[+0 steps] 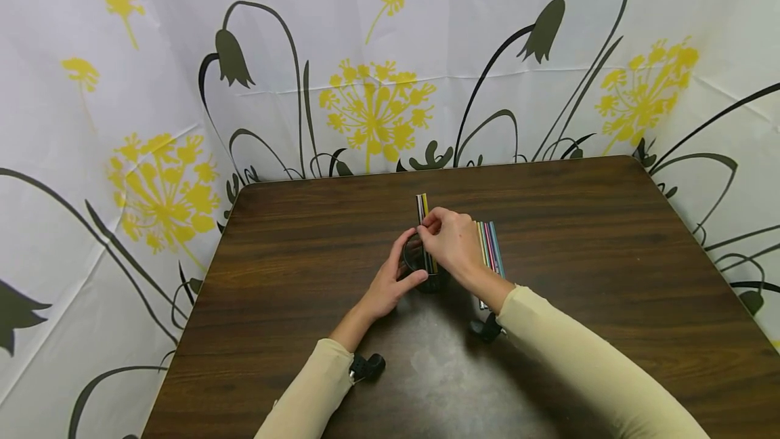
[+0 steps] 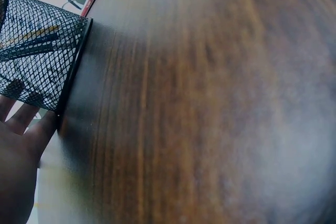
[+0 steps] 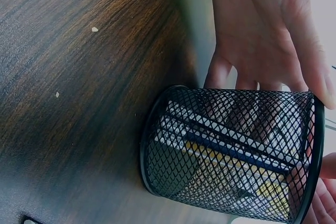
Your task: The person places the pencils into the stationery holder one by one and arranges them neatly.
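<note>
A black mesh pencil cup [image 1: 431,283] stands upright on the table. My left hand [image 1: 388,283] holds it from the left side, fingers behind and thumb near the front rim; in the right wrist view the mesh cup [image 3: 231,153] shows that hand's fingers through it. Several pencils [image 1: 422,204], dark, white and yellow, rise out of the cup. Over the rim, my right hand [image 1: 453,242] pinches at these pencils with thumb and fingers; their exact grip is partly hidden. Through the mesh, the pencils' lower parts lean inside.
A row of coloured pencils [image 1: 491,249] lies side by side just right of the cup, partly under my right wrist. The brown wood-grain table [image 1: 292,249] ends at a flowered curtain [image 1: 378,32] at the back. Small black devices [image 1: 368,367] sit on both wrists.
</note>
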Demonstrator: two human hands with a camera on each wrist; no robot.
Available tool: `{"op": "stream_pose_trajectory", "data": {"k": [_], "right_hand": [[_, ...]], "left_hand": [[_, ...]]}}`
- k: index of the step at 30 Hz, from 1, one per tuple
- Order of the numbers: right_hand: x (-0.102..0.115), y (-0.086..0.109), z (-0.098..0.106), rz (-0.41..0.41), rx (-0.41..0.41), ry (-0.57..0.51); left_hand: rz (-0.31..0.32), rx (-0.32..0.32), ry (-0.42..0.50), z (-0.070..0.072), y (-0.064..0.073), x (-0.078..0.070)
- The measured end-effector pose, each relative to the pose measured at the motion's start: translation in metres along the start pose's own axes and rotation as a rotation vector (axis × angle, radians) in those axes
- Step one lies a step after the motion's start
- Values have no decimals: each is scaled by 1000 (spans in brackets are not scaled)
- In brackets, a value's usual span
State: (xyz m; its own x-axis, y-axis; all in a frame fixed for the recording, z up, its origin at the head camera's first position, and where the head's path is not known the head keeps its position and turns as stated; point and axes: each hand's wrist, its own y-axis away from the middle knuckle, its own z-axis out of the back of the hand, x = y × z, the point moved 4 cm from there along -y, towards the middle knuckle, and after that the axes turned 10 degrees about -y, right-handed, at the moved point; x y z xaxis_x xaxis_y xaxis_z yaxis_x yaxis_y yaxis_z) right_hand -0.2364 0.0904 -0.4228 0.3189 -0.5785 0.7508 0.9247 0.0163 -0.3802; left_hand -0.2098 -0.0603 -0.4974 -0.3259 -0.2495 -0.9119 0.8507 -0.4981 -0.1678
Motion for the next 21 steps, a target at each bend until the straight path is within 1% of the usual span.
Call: {"op": "stream_pose_trajectory", "data": {"k": [5, 6, 11, 14, 18, 21], "right_hand": [[0, 1, -1, -3, 8, 3], [0, 1, -1, -4, 12, 6], [-1, 1, -1, 2, 22, 11], [-1, 2, -1, 19, 26, -1], [0, 4, 3, 48, 45, -53], [0, 3, 11, 59, 36, -101]], "left_hand": [[-12, 28, 21, 5, 3, -26], [-7, 30, 15, 5, 3, -28], [9, 34, 1, 5, 3, -28], [7, 29, -1, 5, 3, -27], [2, 24, 2, 5, 3, -26], [-7, 22, 21, 4, 3, -26]]}}
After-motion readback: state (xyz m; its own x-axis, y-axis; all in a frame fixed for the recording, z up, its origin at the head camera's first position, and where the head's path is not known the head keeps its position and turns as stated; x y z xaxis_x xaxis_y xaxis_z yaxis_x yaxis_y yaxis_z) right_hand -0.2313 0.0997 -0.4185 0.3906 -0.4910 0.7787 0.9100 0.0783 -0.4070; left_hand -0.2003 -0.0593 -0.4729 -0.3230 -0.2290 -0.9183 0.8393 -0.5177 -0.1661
